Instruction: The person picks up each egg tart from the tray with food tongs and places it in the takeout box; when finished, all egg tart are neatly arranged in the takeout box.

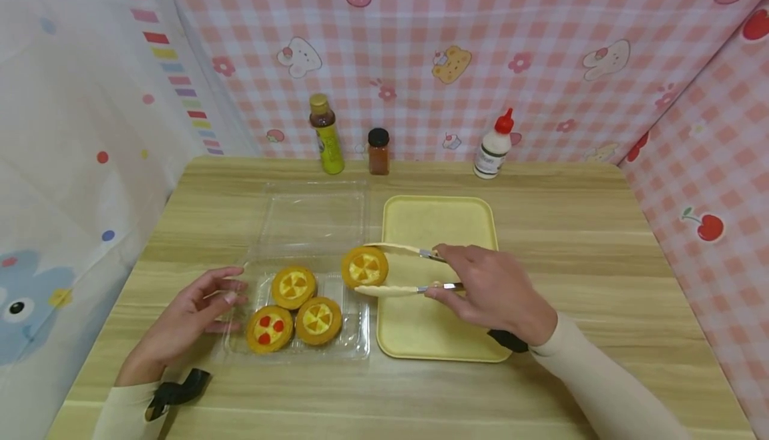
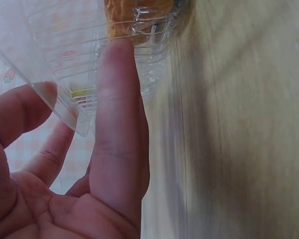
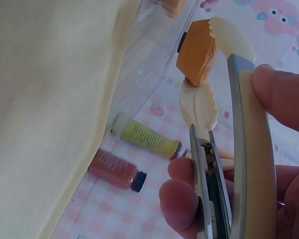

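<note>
My right hand [image 1: 492, 286] grips cream-tipped metal tongs [image 3: 254, 149]. Between the tong tips is a round tart [image 1: 365, 268] with orange wedges on top, held over the right edge of an open clear plastic container [image 1: 354, 346]. Two similar tarts [image 1: 318, 320] and a tart with red pieces [image 1: 270, 329] sit inside that container. At its left edge, my left hand [image 1: 192, 310] holds the rim, thumb over it and fingers below against the outer wall. The left wrist view shows one tart's orange side [image 2: 134, 20] through the plastic.
A pale yellow tray [image 1: 444, 350] lies right of the container, partly under my right hand. The container's clear lid [image 1: 315, 216] lies folded back. Along the rear edge stand a green-labelled bottle [image 1: 328, 139], a black-capped jar [image 1: 378, 153] and a red-tipped white bottle [image 1: 494, 149].
</note>
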Action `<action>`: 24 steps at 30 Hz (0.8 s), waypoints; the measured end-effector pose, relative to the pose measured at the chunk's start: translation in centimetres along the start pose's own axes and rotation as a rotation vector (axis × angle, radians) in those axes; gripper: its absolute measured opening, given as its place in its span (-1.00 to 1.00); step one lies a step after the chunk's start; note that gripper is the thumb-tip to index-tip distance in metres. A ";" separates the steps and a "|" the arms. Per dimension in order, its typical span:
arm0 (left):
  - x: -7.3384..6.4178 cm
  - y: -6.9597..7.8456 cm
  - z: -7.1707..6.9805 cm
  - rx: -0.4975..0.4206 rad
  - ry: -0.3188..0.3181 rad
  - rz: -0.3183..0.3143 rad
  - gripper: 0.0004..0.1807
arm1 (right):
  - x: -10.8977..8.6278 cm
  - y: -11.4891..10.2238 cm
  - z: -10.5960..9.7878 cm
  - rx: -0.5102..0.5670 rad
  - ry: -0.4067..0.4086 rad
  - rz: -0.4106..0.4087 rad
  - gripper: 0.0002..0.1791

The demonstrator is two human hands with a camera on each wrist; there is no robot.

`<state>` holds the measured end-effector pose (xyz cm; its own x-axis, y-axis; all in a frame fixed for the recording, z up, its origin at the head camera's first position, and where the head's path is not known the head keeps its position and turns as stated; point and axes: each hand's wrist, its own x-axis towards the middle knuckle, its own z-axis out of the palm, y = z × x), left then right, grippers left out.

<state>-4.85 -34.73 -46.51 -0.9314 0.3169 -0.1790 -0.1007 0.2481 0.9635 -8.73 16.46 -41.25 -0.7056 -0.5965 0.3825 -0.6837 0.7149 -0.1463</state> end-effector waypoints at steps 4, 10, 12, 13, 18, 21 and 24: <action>0.0 0.1 0.0 0.004 0.002 0.001 -0.46 | 0.9 -0.7 0.2 0.002 -0.001 -0.004 -0.32; 0.0 0.1 0.0 0.011 0.002 0.003 -0.46 | 1.9 -1.6 0.6 -0.011 -0.033 -0.031 -0.34; 0.0 0.1 0.0 0.010 0.002 0.006 -0.46 | 2.3 -1.9 0.7 -0.020 -0.041 -0.040 -0.34; 0.0 0.1 0.0 0.009 0.001 0.009 -0.47 | 2.4 -2.0 0.7 -0.023 -0.045 -0.043 -0.34; 0.0 0.1 0.0 0.006 -0.001 0.016 -0.47 | 3.1 -2.9 1.2 -0.057 -0.066 -0.058 -0.34; 0.0 0.0 0.0 0.005 -0.002 0.017 -0.47 | 3.5 -3.5 1.5 -0.090 -0.094 -0.069 -0.33; 0.0 0.0 0.0 0.004 -0.004 0.017 -0.47 | 3.9 -4.0 1.5 -0.111 -0.124 -0.071 -0.33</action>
<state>-4.84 -34.75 -46.47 -0.9315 0.3250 -0.1635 -0.0836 0.2461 0.9656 -9.03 10.73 -40.51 -0.6783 -0.6825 0.2722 -0.7128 0.7011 -0.0183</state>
